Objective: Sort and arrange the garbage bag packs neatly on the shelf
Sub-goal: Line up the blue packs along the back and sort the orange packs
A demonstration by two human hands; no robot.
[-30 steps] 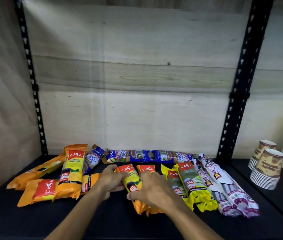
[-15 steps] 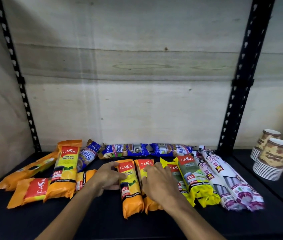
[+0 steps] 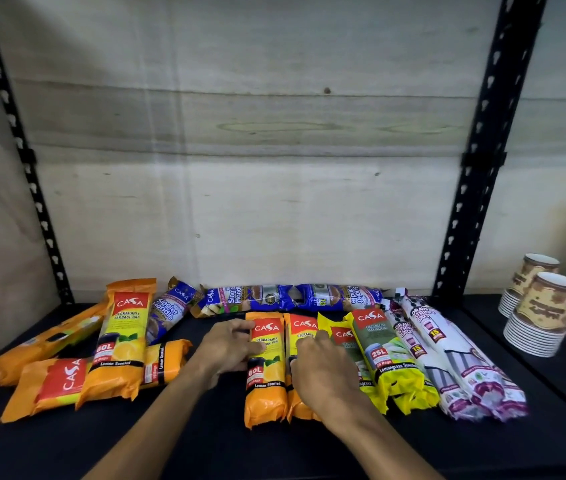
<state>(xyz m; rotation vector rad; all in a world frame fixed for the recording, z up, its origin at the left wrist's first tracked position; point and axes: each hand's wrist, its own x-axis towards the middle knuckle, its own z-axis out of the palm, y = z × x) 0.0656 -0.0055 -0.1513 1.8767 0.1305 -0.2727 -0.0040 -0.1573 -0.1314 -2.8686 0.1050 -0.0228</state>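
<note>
Two orange Casa garbage bag packs lie side by side mid-shelf. My left hand (image 3: 228, 348) grips the left edge of the left orange pack (image 3: 265, 375). My right hand (image 3: 323, 372) rests on the second orange pack (image 3: 300, 327), covering most of it. Right of them lie two yellow-green 25L packs (image 3: 387, 362) and two white-purple drawstring packs (image 3: 454, 362). Three blue Singlet Handle packs (image 3: 250, 298) lie along the back wall. At the left, several orange packs (image 3: 122, 341) lie in a loose, overlapping heap.
The black shelf (image 3: 205, 445) has black slotted uprights at back left (image 3: 18, 140) and back right (image 3: 482, 140) against a wooden wall. Stacks of paper cups (image 3: 541, 310) stand on the neighbouring shelf at the right.
The two middle orange packs went from angled and overlapping to lying parallel, side by side. My left hand shifted right onto the left pack's edge; my right hand stayed on the second pack.
</note>
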